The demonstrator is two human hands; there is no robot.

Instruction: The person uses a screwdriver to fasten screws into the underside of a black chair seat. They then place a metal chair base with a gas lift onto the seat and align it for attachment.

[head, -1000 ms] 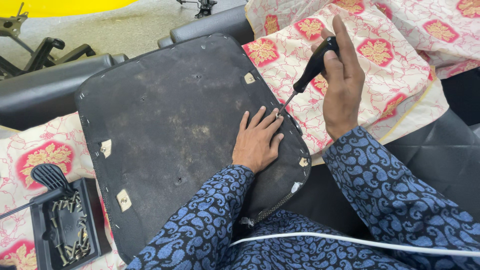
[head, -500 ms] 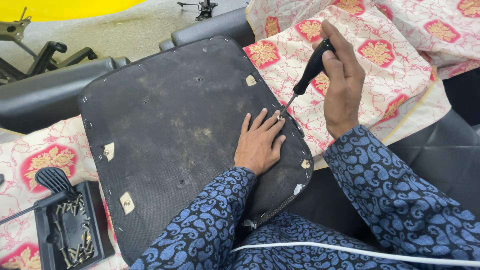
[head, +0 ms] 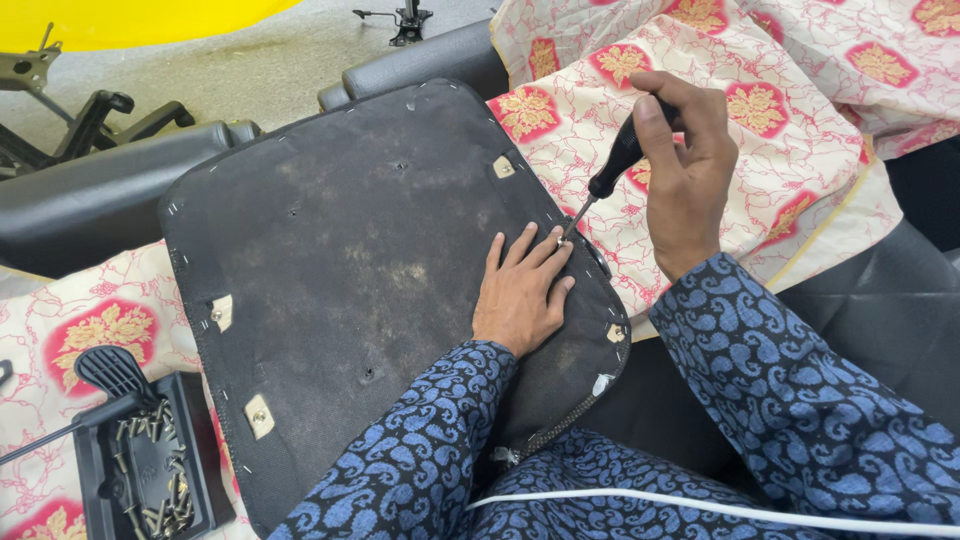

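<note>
We pressed our left hand (head: 522, 297), fingers spread flat, on the dusty, stained black seat base (head: 370, 270), while our right hand (head: 688, 170) gripped a black-handled screwdriver (head: 607, 180) at its right edge.

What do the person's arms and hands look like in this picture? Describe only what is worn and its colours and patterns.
Both hands, the left hand and the right hand, are bare: no gloves, rings or watch show. Both arms wear long sleeves of dark navy cloth with a lighter blue paisley print, reaching to the wrists. A thin white cable crosses the same patterned clothing below.
</note>
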